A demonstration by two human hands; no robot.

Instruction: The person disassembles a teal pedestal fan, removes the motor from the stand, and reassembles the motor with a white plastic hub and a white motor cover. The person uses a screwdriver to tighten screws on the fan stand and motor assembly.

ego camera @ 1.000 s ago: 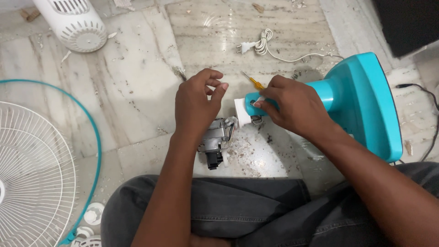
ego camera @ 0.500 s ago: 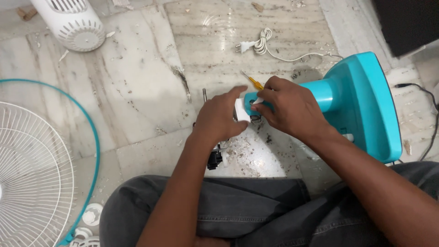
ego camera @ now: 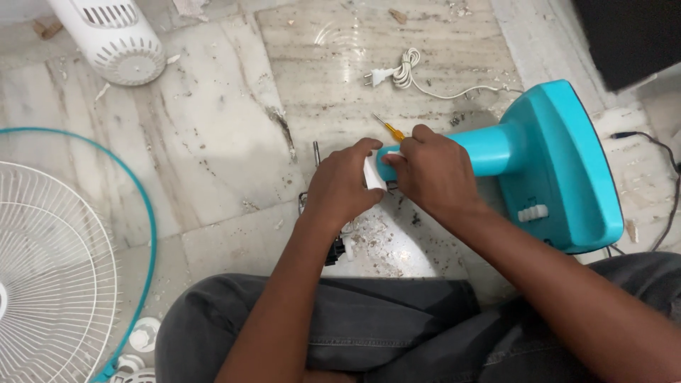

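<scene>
A teal fan stand lies on its side on the marble floor, its base (ego camera: 567,170) to the right and its neck (ego camera: 489,149) pointing left. My right hand (ego camera: 433,174) is closed around the end of the neck. My left hand (ego camera: 340,188) pinches a small white piece (ego camera: 371,172) against that end. A yellow screwdriver (ego camera: 390,130) sticks out from behind my right hand; I cannot tell if that hand holds it. The fan motor (ego camera: 335,248) lies under my left wrist, mostly hidden.
A white fan grille with a teal rim (ego camera: 57,284) lies at the left. A white slotted housing (ego camera: 113,39) stands at the top left. A coiled white power cord with plug (ego camera: 397,73) lies beyond my hands. Small white parts (ego camera: 142,333) sit by my left knee. A black cable (ego camera: 660,149) runs at the right.
My left hand has moved right, from above the motor to the end of the teal neck, and now pinches the white piece there. My right hand has stayed on the neck.
</scene>
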